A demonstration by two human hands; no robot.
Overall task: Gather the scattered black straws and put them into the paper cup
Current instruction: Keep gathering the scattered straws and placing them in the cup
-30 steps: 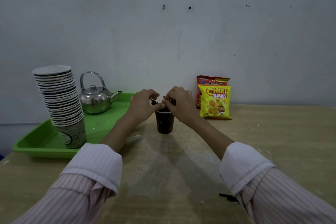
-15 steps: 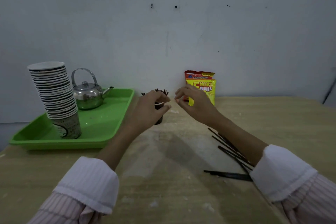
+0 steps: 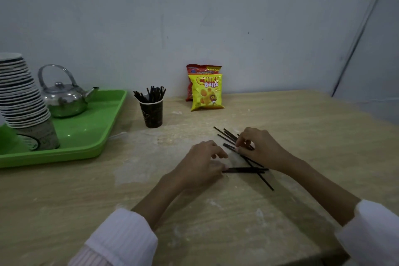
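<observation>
A dark paper cup (image 3: 153, 114) stands upright near the back of the wooden table, with several black straws (image 3: 151, 94) sticking out of it. More loose black straws (image 3: 225, 135) lie fanned on the table to the cup's right, and a pair (image 3: 245, 170) lies crosswise in front of them. My right hand (image 3: 259, 148) is over the fanned straws, its curled fingertips pinching them. My left hand (image 3: 201, 163) rests on the table with loosely curled fingers, its thumb tip touching the left end of the crosswise pair.
A green tray (image 3: 90, 136) at the left holds a steel kettle (image 3: 62, 99) and a tall stack of paper cups (image 3: 21, 101). Two snack bags (image 3: 206, 90) lean against the wall behind the straws. The table's right edge (image 3: 367, 114) runs diagonally.
Both hands have left the cup and come down to the right, onto the loose straws on the table. The camera has turned right and down.
</observation>
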